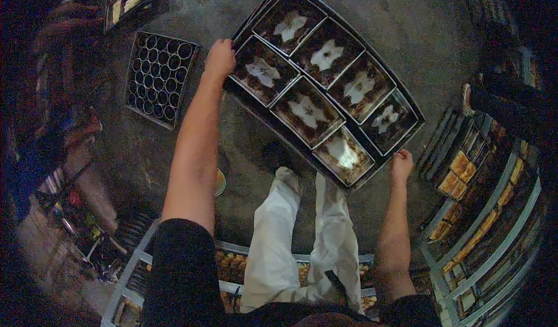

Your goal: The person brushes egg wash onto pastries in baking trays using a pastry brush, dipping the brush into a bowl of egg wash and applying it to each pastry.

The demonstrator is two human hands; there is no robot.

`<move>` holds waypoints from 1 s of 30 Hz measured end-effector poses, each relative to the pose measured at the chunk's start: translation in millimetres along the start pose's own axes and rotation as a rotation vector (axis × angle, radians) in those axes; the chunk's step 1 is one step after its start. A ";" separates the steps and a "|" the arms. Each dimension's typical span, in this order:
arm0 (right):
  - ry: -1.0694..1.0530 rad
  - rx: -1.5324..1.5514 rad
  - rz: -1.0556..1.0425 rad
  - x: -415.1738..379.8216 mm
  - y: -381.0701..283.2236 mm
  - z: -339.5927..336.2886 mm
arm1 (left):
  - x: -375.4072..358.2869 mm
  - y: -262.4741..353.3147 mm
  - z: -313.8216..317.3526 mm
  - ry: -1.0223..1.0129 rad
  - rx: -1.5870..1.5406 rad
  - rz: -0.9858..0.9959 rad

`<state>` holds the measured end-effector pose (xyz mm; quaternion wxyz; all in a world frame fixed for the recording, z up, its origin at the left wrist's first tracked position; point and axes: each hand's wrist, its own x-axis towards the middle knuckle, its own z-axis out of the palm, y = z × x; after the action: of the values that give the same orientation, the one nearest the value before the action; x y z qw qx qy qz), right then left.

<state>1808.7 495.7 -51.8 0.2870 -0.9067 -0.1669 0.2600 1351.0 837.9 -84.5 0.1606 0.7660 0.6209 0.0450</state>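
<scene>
Both my hands hold a large dark baking tray [308, 86] tilted in front of me. It is divided into several rectangular pans, each with a pale worn patch on its bottom and dark stains around it. My left hand [221, 59] is closed around the tray's left end. At the lower right corner, the fingers of my right hand [401, 165] grip the rim. A second edge shows behind the tray's upper left side. Past my left forearm stands a muffin tray [160, 77] with rows of round dark cups.
Metal racks on the right hold trays of golden baked bread [457, 173]; another person's hand [467, 97] is beside them. More shelves [232, 263] of baked goods lie behind my legs. A tray with pale pieces [127, 1] sits at upper left. Another person's arm [81, 135] shows at left.
</scene>
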 end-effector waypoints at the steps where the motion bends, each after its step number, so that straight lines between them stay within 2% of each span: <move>1: -0.038 0.035 -0.026 11.6 19.3 -0.2 | 1.0 -2.5 1.6 0.006 -0.001 0.010; 3: -0.114 0.105 -0.080 41.9 60.6 -1.8 | 3.7 -6.9 1.1 0.010 0.024 0.022; 6: -0.327 0.118 0.058 20.8 4.8 -13.9 | 4.4 -0.9 -12.8 0.007 -0.003 0.054; 13: -0.414 0.079 -0.032 40.5 8.0 -26.9 | 5.8 -2.8 -26.0 -0.076 0.010 0.132; 15: -0.398 0.012 -0.121 52.1 22.0 -30.0 | 7.2 -5.9 -21.4 -0.026 0.028 0.145; 18: -0.442 -0.057 -0.123 58.2 28.8 -31.8 | 6.7 -6.1 -24.4 0.026 -0.013 0.182; 21: -0.406 -0.019 0.011 12.0 -32.2 -33.1 | 3.8 -4.5 -30.9 0.052 -0.044 0.168; 25: -0.450 0.032 -0.049 14.5 -9.0 -32.6 | -9.2 -11.6 -39.3 0.124 -0.107 0.148; 27: -0.468 -0.049 -0.127 11.3 -6.0 -46.7 | -11.8 2.8 -66.1 0.073 -0.137 0.059; 28: -0.491 0.001 -0.087 1.0 -12.7 -53.0 | -19.2 -1.5 -79.0 0.108 -0.139 0.117; 30: -0.522 0.123 0.035 -25.3 -53.5 -58.0 | -32.6 -2.7 -114.7 0.088 -0.079 0.033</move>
<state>1812.9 500.9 30.8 0.2841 -0.7927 -0.2033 0.4996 1310.3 828.7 27.2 0.1626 0.7665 0.6122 0.1057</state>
